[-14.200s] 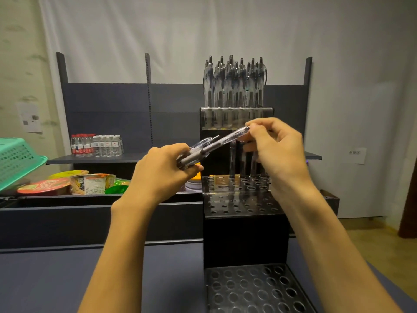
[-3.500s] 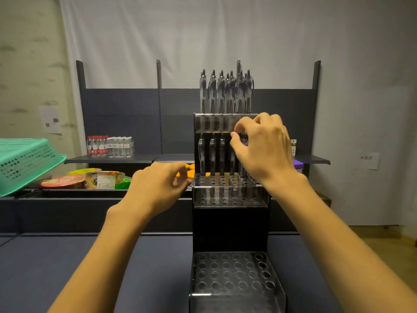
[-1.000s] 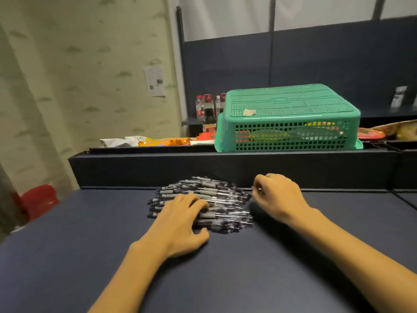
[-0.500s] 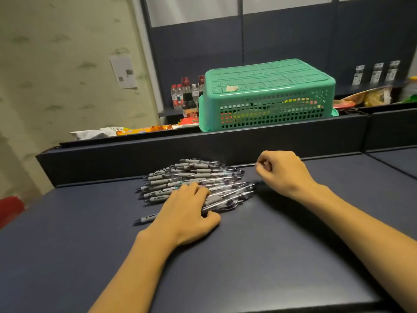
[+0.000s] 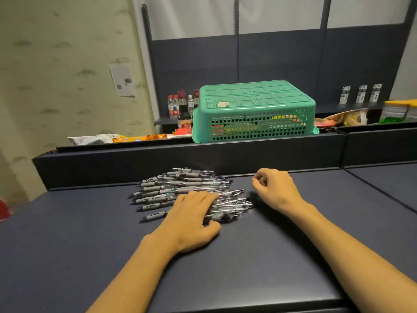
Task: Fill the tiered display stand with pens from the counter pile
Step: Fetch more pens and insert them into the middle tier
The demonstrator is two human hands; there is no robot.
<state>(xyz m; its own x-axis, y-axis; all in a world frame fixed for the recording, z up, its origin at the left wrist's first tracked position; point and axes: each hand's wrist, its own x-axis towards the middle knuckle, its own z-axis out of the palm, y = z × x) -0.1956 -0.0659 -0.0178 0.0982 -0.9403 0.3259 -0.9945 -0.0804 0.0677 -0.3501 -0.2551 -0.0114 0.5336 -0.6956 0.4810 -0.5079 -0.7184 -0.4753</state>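
On the dark tabletop (image 5: pixel 248 267), my left hand (image 5: pixel 191 220) lies flat on the pens (image 5: pixel 180 188); my right hand (image 5: pixel 274 188) is curled, holding nothing.

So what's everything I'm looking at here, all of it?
pens: one pile, too many to count, clear with grey grips, on the counter
counter: one, dark blue, foreground
basket: one, green, upside down on the ledge behind
bottles: several, left of the basket
snack packets: a few, white and orange, along the ledge
paper notice: one, white, on the wall
left hand: lies on the pile, fingers over pens
right hand: fingers curled, beside the pile, seems to hold nothing
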